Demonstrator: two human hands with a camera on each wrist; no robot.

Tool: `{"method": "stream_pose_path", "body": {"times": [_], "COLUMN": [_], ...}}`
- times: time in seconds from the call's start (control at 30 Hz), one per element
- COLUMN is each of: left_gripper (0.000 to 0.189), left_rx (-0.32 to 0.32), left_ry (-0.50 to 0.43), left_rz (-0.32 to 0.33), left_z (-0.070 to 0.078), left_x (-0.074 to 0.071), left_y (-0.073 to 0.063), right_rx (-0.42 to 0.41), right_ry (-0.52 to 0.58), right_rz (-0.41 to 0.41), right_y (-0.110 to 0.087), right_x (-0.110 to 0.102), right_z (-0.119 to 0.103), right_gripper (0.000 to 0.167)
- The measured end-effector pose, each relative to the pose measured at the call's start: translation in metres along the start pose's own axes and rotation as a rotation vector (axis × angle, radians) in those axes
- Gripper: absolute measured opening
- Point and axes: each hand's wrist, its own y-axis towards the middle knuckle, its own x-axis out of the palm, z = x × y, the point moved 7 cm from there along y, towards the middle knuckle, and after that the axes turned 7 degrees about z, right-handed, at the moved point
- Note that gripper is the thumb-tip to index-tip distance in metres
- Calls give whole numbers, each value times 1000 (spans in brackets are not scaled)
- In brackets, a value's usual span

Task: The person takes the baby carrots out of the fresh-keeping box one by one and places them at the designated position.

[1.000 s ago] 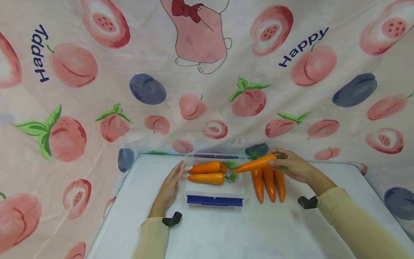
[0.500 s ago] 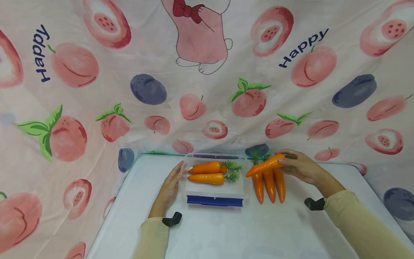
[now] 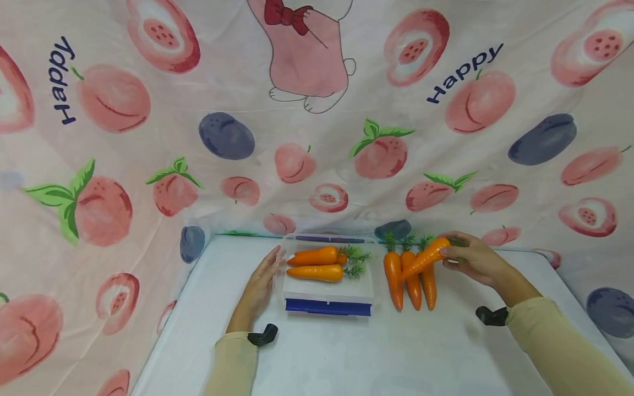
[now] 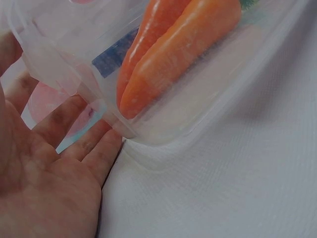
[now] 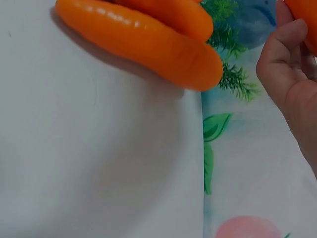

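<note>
Over a row of three carrots [image 3: 393, 278] on the white table [image 3: 322, 357], we observe a slanted carrot [image 3: 425, 259], its thick end pinched by the thumb and fingers of the right hand [image 3: 475, 260]. Just left of the row we log a clear box [image 3: 307, 289] containing more carrots [image 3: 315, 272]. The left hand [image 3: 258, 285] lies with extended fingers against its left wall; we note the hands well apart. Behind hangs a fruit-print cloth [image 3: 309, 126].
</note>
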Motion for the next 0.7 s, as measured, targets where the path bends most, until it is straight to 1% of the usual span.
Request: {"method": "stream_pose_path", "body": {"times": [0.17, 0.3, 0.5, 0.63, 0.7], "left_gripper": [52, 51, 50, 50, 50], "left_rx": [1, -3, -4, 1, 4], "left_ry": [-1, -4, -2, 2, 2], "left_rz": [-2, 2, 7, 3, -2], "left_z": [1, 1, -1, -1, 0], "left_x": [0, -1, -1, -1, -1], "left_y": [0, 0, 1, 1, 0], "right_rx": [-30, -56, -24, -10, -7], "right_ry": [59, 113, 179, 187, 181], "right_rz": [-22, -45, -45, -40, -33], "right_y": [-2, -3, -4, -2, 0], "right_x": [-8, -12, -20, -27, -30], "right_z": [4, 7, 16, 23, 27], "right_gripper": [34, 27, 27, 26, 29]}}
